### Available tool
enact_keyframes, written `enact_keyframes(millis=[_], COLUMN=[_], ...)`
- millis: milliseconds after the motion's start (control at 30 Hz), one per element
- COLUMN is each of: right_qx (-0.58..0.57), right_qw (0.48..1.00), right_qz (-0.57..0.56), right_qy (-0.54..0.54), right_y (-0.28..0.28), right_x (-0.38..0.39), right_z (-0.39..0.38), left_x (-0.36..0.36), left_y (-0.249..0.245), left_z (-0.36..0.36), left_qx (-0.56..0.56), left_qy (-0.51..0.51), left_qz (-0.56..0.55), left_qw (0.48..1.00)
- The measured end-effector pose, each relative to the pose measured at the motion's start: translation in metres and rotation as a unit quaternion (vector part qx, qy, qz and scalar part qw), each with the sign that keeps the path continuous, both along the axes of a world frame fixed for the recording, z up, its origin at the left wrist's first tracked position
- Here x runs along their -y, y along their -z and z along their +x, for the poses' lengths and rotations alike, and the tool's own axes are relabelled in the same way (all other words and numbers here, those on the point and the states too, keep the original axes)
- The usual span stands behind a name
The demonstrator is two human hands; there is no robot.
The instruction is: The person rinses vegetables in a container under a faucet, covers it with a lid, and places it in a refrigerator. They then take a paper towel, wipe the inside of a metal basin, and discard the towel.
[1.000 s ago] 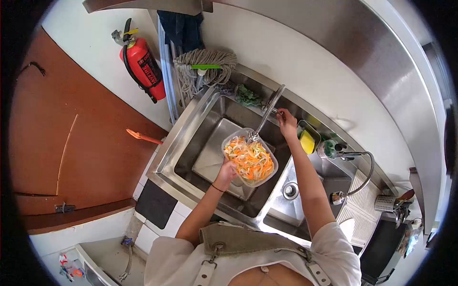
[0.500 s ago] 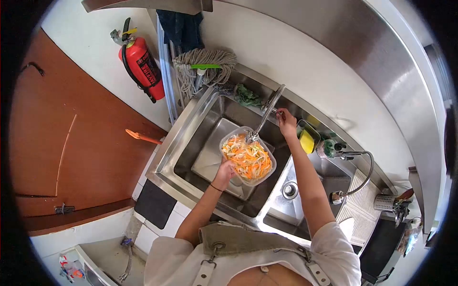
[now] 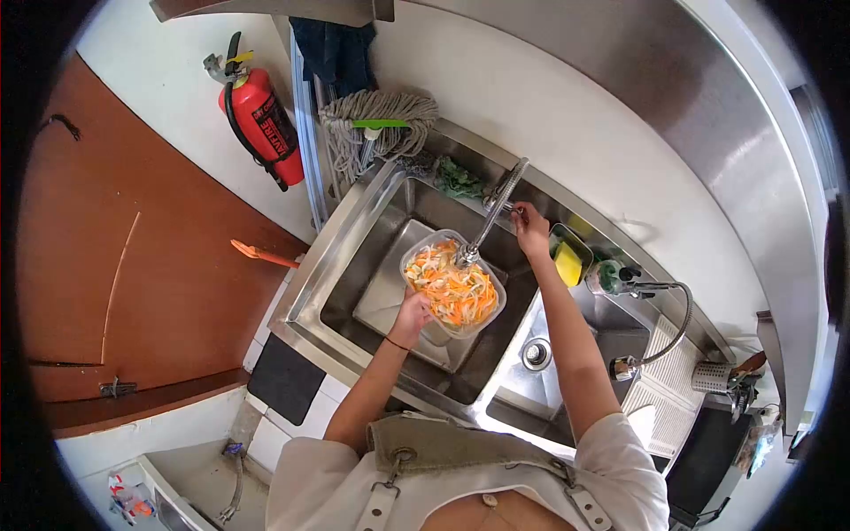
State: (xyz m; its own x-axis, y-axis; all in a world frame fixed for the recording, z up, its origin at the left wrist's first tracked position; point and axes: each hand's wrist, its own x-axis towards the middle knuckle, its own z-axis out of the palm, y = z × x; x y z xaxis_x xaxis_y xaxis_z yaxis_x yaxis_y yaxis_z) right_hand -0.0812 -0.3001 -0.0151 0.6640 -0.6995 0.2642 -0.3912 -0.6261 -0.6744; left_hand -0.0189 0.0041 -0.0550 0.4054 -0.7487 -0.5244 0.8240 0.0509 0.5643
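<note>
The left hand (image 3: 413, 314) grips the tub (image 3: 498, 320) at its near-left side, fingers closed on the wall. The tub is held over the large basin (image 3: 341, 296) of the sink (image 3: 292, 301), slightly tilted. It contains shredded vegetables (image 3: 456, 296), orange and pale. The tap head (image 3: 467, 255) is positioned over the vegetables, close to the tub's far edge; contact cannot be determined.

The right hand (image 3: 531, 232) is at the tap lever (image 3: 512, 209), near the sink's back edge. Its fingers are bent and closed on the lever.

A metal insert (image 3: 370, 305) lies in the large basin, partly behind the tub. A green cloth (image 3: 458, 180) lies at the back edge, left of the tap hose (image 3: 501, 202). To the right of the right hand, a yellow sponge (image 3: 567, 264) sits in a caddy (image 3: 580, 245), with a bottle (image 3: 607, 277) beside it. A second tap (image 3: 678, 336) extends over the small basin (image 3: 522, 389), which has a drain (image 3: 536, 355). The mop (image 3: 381, 119) stands just beyond the sink's back-left corner. A ribbed drainboard (image 3: 664, 376) adjoins the small basin's right edge.
</note>
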Motion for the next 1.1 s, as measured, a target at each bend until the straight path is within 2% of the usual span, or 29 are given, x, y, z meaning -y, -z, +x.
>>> enact_keyframes(millis=[200, 533, 733, 867, 933, 1000, 1100], right_qx=[0.043, 0.042, 0.022, 0.047, 0.068, -0.007, 0.017], right_qw=[0.999, 0.999, 1.0, 0.999, 0.998, 0.999, 1.0], right_qz=[0.009, 0.0, -0.001, 0.007, 0.003, 0.017, 0.01], right_qy=[-0.005, 0.005, 0.01, 0.012, 0.011, 0.029, 0.023], right_y=[0.007, 0.005, 0.002, 0.013, 0.011, 0.008, 0.003], right_x=[0.002, 0.0, -0.001, 0.002, 0.002, 0.002, -0.002], right_z=[0.001, 0.001, 0.0, 0.002, 0.002, 0.001, 0.002], left_x=[0.002, 0.005, 0.004, 0.001, -0.001, 0.002, 0.009], left_y=[-0.001, -0.009, 0.002, 0.0, 0.004, 0.01, 0.019], left_z=[0.001, 0.002, 0.007, 0.008, 0.008, 0.007, 0.005], left_qx=[-0.003, 0.003, 0.005, 0.009, -0.001, -0.023, -0.072], left_qy=[-0.013, -0.023, -0.011, -0.019, -0.027, -0.035, -0.07], left_qz=[-0.003, -0.011, -0.001, -0.003, -0.047, -0.075, -0.147], left_qw=[1.0, 1.0, 1.0, 1.0, 0.999, 0.996, 0.984])
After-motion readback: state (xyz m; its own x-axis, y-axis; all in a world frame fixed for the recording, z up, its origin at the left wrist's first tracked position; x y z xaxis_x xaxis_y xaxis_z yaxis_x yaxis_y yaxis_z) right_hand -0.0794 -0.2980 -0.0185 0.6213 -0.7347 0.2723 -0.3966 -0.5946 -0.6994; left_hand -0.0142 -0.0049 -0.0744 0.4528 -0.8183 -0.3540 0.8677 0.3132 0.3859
